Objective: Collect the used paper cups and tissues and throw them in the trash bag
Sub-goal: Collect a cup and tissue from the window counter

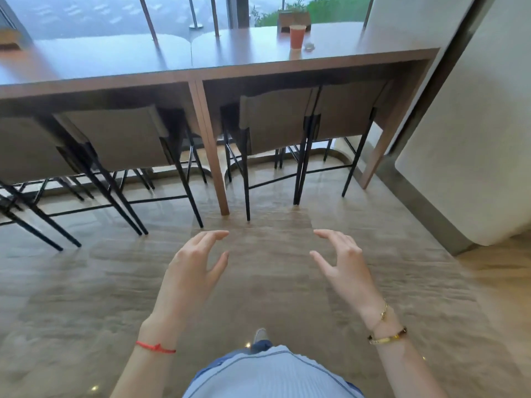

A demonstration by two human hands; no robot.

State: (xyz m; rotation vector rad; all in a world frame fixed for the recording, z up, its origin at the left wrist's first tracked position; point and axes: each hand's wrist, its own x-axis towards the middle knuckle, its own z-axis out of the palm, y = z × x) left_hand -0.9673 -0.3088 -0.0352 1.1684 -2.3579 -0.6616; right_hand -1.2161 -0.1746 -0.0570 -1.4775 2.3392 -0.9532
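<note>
An orange paper cup (297,37) stands upright on the far right part of a long wooden counter (161,67) by the window. A small crumpled tissue (309,47) lies just to the right of the cup. My left hand (195,265) and my right hand (343,261) hover over the floor in front of me, well short of the counter. Both hands are empty, with the fingers spread and slightly curled. No trash bag is in view.
Several high stools (273,122) with black legs are tucked under the counter. A brown box (293,20) stands behind the cup. A white curved wall (465,139) closes the right side. Polished beige floor (86,282) lies between me and the stools.
</note>
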